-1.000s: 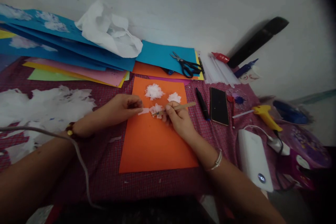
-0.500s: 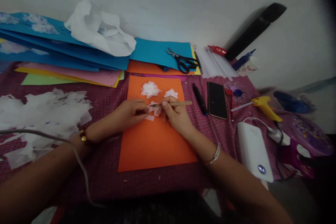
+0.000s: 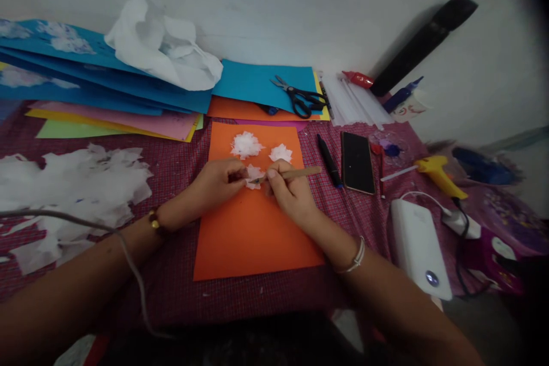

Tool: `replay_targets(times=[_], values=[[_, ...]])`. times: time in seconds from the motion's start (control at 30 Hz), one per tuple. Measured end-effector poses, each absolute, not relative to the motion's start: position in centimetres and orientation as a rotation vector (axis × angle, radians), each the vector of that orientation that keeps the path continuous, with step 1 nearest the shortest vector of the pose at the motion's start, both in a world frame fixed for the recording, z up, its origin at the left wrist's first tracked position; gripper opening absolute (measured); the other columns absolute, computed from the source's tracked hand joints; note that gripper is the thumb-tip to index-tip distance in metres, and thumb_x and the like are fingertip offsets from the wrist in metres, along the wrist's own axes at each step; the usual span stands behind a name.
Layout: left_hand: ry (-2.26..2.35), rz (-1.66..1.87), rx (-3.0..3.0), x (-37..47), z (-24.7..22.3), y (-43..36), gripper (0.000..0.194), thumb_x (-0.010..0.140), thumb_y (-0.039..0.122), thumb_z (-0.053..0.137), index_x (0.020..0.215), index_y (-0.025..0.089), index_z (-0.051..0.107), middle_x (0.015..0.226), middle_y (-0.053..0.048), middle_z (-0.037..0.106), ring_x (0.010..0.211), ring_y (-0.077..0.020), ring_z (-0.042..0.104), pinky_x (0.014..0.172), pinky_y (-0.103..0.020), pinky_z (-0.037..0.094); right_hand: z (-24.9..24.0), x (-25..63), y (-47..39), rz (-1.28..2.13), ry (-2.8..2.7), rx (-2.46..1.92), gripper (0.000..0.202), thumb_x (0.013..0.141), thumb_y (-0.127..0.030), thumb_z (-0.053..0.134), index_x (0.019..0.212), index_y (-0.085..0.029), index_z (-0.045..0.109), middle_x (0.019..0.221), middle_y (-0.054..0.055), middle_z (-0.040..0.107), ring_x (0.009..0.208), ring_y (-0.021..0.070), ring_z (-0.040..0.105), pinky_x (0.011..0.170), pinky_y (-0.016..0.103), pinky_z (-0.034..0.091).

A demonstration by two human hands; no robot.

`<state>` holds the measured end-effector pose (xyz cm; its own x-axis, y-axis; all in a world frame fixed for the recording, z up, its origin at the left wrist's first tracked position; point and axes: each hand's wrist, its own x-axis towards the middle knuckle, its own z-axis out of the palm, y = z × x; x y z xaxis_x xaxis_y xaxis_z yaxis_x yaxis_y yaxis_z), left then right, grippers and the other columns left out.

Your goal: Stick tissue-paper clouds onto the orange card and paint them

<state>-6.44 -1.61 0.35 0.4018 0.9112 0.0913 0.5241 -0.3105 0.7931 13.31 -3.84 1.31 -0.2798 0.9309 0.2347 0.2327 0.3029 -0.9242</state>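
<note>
My right hand (image 3: 288, 187) is closed around a slim, pale wooden stick (image 3: 305, 172), whose narrow end points left into a small tuft of white tissue paper (image 3: 254, 173). My left hand (image 3: 221, 182) has thumb and fingers pinched together at the tuft's left edge, on tissue paper partly hidden by the fingertips. The tuft lies on an orange sheet (image 3: 253, 240). Higher on that sheet are a larger white tissue puff (image 3: 246, 145) and a smaller puff (image 3: 281, 153).
Loose white tissue pieces (image 3: 94, 183) spread on the left, crossed by a grey cable (image 3: 122, 243). Blue sheets (image 3: 171, 100) and scissors (image 3: 298, 97) lie behind. To the right are a marker (image 3: 329, 161), phone (image 3: 357, 163), yellow glue gun (image 3: 441, 174) and white power bank (image 3: 420, 249).
The stick's narrow end has moved down and right into the tuft. A loose tissue square below the fingers no longer shows. My left hand has shifted slightly right.
</note>
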Motion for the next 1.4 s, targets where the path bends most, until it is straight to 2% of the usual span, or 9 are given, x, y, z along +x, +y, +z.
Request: replay_targets(times=[0.37, 0.7, 0.9, 1.07, 1.13, 1.23, 1.4], values=[[1.222, 0.749, 1.921, -6.1, 0.5, -1.5, 0.011, 0.081, 0.021, 0.057, 0.074, 0.017, 0.063, 0.071, -0.002, 0.065, 0.065, -0.0125, 0.057, 0.058, -0.024, 0.042, 2.1, 13.6, -4.7, 0.948, -1.824, -0.991, 0.024, 0.099, -0.034, 0.042, 0.079, -0.024, 0.051, 0.066, -0.002, 0.050, 0.058, 0.0126, 0.047, 0.057, 0.029, 0.038], [1.188, 0.774, 1.901, -5.9, 0.7, -1.6, 0.013, 0.081, 0.025, 0.059, 0.071, 0.017, 0.061, 0.068, -0.001, 0.063, 0.063, -0.0127, 0.056, 0.057, -0.025, 0.041, 1.7, 13.4, -4.2, 0.713, -2.096, -1.137, 0.025, 0.099, -0.035, 0.038, 0.081, -0.023, 0.052, 0.071, 0.002, 0.057, 0.062, 0.0156, 0.052, 0.060, 0.030, 0.037], [1.247, 0.931, 1.723, -6.5, 2.2, -1.3, 0.013, 0.082, 0.031, 0.059, 0.079, 0.019, 0.062, 0.076, -0.002, 0.068, 0.071, -0.0155, 0.060, 0.064, -0.028, 0.046, 1.8, 13.1, -4.4, 0.667, -2.163, -1.136, 0.020, 0.097, -0.031, 0.039, 0.085, -0.023, 0.054, 0.069, 0.000, 0.057, 0.060, 0.0150, 0.051, 0.059, 0.028, 0.034], [1.474, 1.045, 1.675, -9.7, 4.9, -1.0, 0.015, 0.082, 0.032, 0.061, 0.082, 0.017, 0.063, 0.077, 0.000, 0.064, 0.071, -0.0136, 0.055, 0.064, -0.026, 0.042, 1.6, 13.4, -4.2, 0.841, -1.967, -1.115, 0.020, 0.095, -0.033, 0.045, 0.079, -0.023, 0.053, 0.068, 0.000, 0.057, 0.060, 0.0143, 0.051, 0.059, 0.028, 0.037], [1.531, 0.964, 1.692, -12.0, 5.7, -0.8, 0.016, 0.082, 0.033, 0.062, 0.083, 0.017, 0.063, 0.076, 0.001, 0.062, 0.068, -0.0126, 0.052, 0.060, -0.025, 0.038, 1.7, 13.7, -3.8, 0.989, -1.694, -1.114, 0.025, 0.096, -0.037, 0.044, 0.077, -0.024, 0.051, 0.061, -0.002, 0.054, 0.054, 0.0131, 0.050, 0.054, 0.027, 0.038], [1.688, 0.913, 1.737, -15.6, 6.0, -0.1, 0.021, 0.080, 0.040, 0.064, 0.082, 0.018, 0.065, 0.069, 0.002, 0.058, 0.061, -0.0120, 0.048, 0.055, -0.026, 0.033, 1.7, 14.2, -2.9, 1.193, -1.296, -1.112, 0.028, 0.094, -0.043, 0.048, 0.074, -0.024, 0.049, 0.050, -0.006, 0.048, 0.042, 0.0108, 0.042, 0.043, 0.024, 0.032], [1.785, 0.859, 1.890, -19.7, 5.7, 0.9, 0.018, 0.077, 0.038, 0.062, 0.076, 0.020, 0.064, 0.069, -0.002, 0.062, 0.064, -0.0163, 0.053, 0.060, -0.031, 0.038, 1.4, 14.2, -2.2, 1.367, -1.011, -1.079, 0.028, 0.086, -0.043, 0.060, 0.071, -0.021, 0.052, 0.046, -0.007, 0.048, 0.039, 0.0081, 0.039, 0.037, 0.021, 0.028]])
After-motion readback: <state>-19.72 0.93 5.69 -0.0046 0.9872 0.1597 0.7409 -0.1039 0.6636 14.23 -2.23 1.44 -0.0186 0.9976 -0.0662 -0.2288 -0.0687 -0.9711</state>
